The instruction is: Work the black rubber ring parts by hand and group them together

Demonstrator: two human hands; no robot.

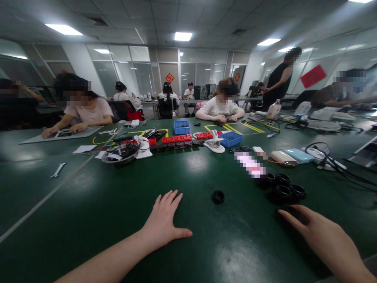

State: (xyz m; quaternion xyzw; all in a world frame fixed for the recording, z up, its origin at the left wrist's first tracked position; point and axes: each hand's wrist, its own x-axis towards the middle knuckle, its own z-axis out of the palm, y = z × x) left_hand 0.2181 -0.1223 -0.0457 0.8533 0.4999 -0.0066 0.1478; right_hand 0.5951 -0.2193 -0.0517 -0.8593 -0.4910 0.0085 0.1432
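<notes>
My left hand lies flat on the dark green table, palm down, fingers stretched out and together, holding nothing. My right hand rests on the table at the lower right, fingers extended toward the left, empty. A single small black ring sits on the table between and beyond the two hands. A cluster of several black rings lies just beyond my right hand's fingertips.
Red power strips, two blue bins, a bowl of cables, a wrench, phones and cables lie mid-table. Other people sit working along the far side and at the left; one stands at right.
</notes>
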